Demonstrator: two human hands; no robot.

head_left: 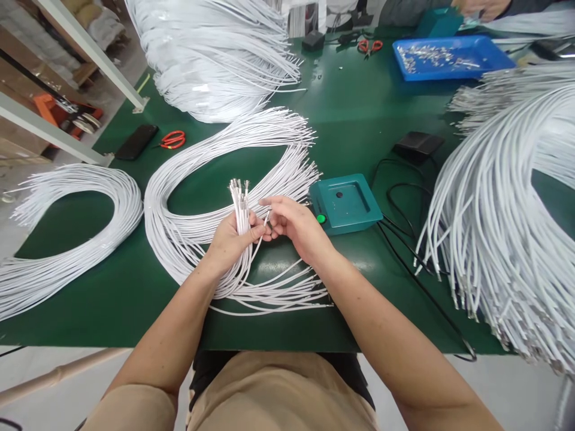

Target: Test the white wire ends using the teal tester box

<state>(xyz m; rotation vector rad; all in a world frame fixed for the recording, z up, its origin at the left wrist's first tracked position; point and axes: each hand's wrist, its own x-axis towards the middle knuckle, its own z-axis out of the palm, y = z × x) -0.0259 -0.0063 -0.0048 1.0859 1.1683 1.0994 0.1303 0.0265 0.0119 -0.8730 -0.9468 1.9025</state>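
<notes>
The left hand (pixel 229 239) is clenched around a bunch of thin white wires (pixel 241 209), their metal-tipped ends standing up at twelve o'clock from the fist. At three o'clock, touching it, the right hand (pixel 291 224) pinches one wire end (pixel 266 218). The smooth, round wires trail in loops across the green table (pixel 354 120).

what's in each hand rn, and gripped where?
Left hand grips a bundle of white cables just below their metal-tipped ends. Right hand pinches one cable's tip.
</notes>
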